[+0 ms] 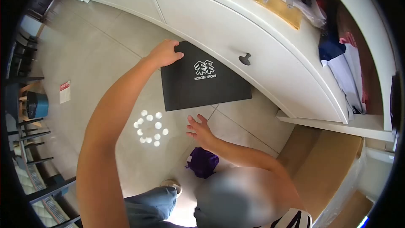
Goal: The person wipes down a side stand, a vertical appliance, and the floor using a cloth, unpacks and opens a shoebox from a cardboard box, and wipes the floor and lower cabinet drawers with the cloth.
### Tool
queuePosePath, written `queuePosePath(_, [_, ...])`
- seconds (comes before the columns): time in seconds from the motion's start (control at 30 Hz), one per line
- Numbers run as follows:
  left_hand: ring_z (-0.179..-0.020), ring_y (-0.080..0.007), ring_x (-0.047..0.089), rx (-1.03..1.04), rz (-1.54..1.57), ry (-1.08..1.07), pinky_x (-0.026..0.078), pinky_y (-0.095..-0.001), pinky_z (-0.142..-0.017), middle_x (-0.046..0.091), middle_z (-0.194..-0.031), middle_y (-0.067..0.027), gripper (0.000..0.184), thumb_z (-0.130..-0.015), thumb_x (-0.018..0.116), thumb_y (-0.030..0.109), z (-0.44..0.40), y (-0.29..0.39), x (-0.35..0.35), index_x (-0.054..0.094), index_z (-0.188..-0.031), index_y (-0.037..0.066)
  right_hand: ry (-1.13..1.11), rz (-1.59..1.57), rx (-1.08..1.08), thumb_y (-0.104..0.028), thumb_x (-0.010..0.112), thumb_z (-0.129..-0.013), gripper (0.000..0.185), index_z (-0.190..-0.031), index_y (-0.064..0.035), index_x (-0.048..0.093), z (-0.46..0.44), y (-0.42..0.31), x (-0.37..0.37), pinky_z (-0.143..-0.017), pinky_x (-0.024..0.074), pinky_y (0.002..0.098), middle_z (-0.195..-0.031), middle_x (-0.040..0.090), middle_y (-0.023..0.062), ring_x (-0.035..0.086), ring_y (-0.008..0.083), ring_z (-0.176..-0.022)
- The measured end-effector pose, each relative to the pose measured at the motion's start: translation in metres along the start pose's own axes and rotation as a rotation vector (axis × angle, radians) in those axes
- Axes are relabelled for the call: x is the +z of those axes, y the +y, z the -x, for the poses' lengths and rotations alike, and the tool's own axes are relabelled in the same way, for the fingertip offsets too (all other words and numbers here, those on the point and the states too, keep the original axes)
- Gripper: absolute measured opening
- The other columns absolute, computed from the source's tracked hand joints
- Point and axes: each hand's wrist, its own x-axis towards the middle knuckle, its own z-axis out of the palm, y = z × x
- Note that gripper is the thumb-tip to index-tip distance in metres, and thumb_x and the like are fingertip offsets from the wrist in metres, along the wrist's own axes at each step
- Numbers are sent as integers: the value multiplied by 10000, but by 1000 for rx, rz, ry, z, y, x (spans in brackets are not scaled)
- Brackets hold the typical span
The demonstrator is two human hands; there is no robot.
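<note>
My left hand [165, 53] grips the far left corner of a black box [202, 88] with a white KOLON SPORT logo, thumb on top and fingers at its edge. The box's sides are mostly hidden, and its far edge runs up to the white cabinet front. Just off the box's near edge, my right hand [201, 131] hangs open with fingers apart, holding nothing. Below that hand lies a crumpled purple cloth bag [203, 162] with a small white tag.
A white cabinet [202, 21] with a dark drawer knob [244, 59] borders the far side. To the right stands a cardboard box [325, 164]. On the tiled floor are bright round spots [158, 125] and a red-and-white packet [65, 91]. Chairs [33, 133] line the left.
</note>
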Motion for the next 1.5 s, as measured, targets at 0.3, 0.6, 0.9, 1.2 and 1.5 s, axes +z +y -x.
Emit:
queuePosePath(0.3, [-1065, -320, 457, 48, -230, 134, 378, -369, -874, 479, -1143, -199, 645, -763, 512, 504, -42, -42, 35, 470, -1123, -29, 28, 12, -146, -434, 640, -731, 858, -1287, 9, 159, -5, -45, -39, -837, 414, 358, -1182, 382, 154, 437, 249, -1033])
queuePosePath(0.6, [-872, -243, 570, -201, 287, -434, 442, -323, -761, 564, -944, -190, 678, -705, 592, 553, 149, -182, 41, 488, -1009, -44, 270, 547, -11, -424, 651, -724, 720, -1157, 49, 323, -9, -38, 19, -727, 474, 323, -1012, 500, 120, 537, 188, -844])
queuePosePath(0.9, [-777, -126, 527, -439, 1077, 114, 442, -246, -683, 532, -868, -99, 456, -786, 599, 378, 243, -242, 20, 445, -939, -23, -17, 879, -36, -459, 651, -702, 625, -930, 108, 523, -50, -80, 135, -529, 487, 266, -796, 579, 154, 572, 168, -675])
queuePosePath(1.2, [-736, -110, 478, -414, 1007, 437, 408, -231, -660, 516, -841, -70, 425, -798, 579, 363, 254, -225, 19, 457, -934, -20, -84, 908, -397, -403, 637, -736, 532, -853, 106, 538, -42, -82, 142, -494, 490, 261, -772, 590, 150, 582, 151, -648])
queuePosePath(1.5, [-924, -149, 526, -451, 1301, 155, 410, -252, -809, 556, -1018, -104, 500, -819, 543, 355, 272, -200, -8, 474, -1112, -44, -57, 975, -369, -425, 628, -736, 528, -824, 87, 537, -26, -106, 145, -474, 476, 279, -723, 580, 124, 565, 167, -599])
